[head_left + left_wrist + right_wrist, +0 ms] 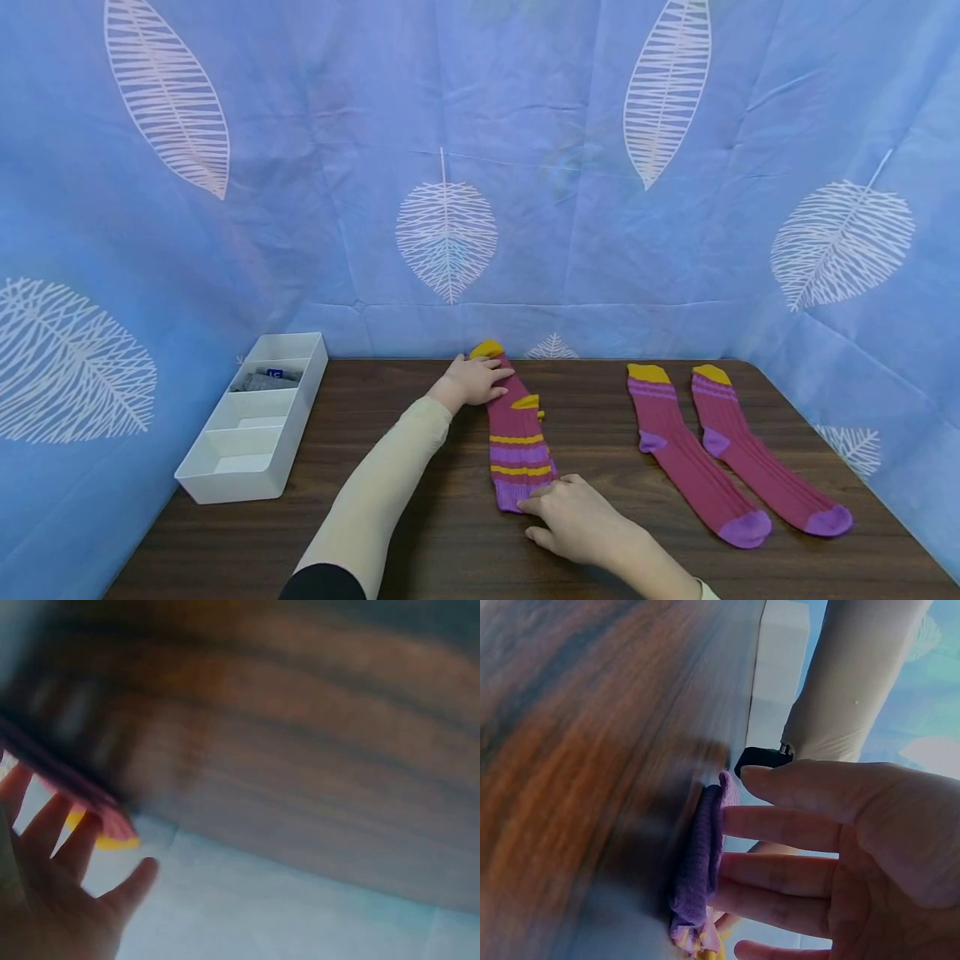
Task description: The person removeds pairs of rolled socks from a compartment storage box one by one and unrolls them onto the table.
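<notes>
A maroon pair of striped socks (516, 425), one laid over the other, lies lengthwise in the middle of the table with its yellow toe at the far end. My left hand (472, 381) rests on the foot part near that toe, fingers spread. In the left wrist view, the fingertips of this hand (56, 877) meet the maroon knit (112, 823). At the near end, my right hand (576, 518) touches the purple cuff (513, 493). Straight fingers of the right hand (885, 840) press against the folded cuff (696, 859) in the right wrist view.
Two more maroon socks (693, 467) (765, 462) lie side by side on the right of the dark wooden table (600, 437). To the left stands a white divided box (281, 454) with a grey folded item (264, 382) in one compartment. A blue curtain (525, 250) hangs behind.
</notes>
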`<control>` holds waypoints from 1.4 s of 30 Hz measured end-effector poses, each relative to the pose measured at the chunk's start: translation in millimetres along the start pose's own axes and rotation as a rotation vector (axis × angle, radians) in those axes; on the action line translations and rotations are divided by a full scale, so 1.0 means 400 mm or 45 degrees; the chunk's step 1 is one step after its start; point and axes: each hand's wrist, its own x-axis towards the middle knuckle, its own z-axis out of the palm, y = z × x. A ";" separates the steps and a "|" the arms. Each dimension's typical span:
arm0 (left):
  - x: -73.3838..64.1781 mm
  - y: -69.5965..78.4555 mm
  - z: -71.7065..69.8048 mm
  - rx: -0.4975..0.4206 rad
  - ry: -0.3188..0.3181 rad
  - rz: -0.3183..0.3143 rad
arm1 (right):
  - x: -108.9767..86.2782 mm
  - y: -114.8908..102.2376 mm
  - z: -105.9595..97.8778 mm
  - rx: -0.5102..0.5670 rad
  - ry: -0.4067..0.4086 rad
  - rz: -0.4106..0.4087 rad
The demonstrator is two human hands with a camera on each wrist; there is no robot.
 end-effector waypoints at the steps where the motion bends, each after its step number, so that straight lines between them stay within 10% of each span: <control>1: -0.003 -0.002 -0.003 -0.022 -0.037 -0.012 | 0.000 0.000 0.000 0.001 0.004 -0.002; 8: -0.022 -0.013 -0.023 -0.136 -0.207 -0.074 | 0.001 0.000 -0.001 0.015 0.027 0.005; 21: -0.069 -0.029 -0.020 -0.257 -0.255 -0.160 | -0.012 0.026 0.006 0.110 0.118 0.202; 32: -0.131 -0.029 -0.033 -0.164 -0.196 -0.271 | -0.007 0.069 -0.004 0.140 0.118 0.477; 42: -0.217 -0.042 -0.013 -0.104 -0.098 -0.265 | 0.021 0.138 -0.002 0.015 0.141 0.496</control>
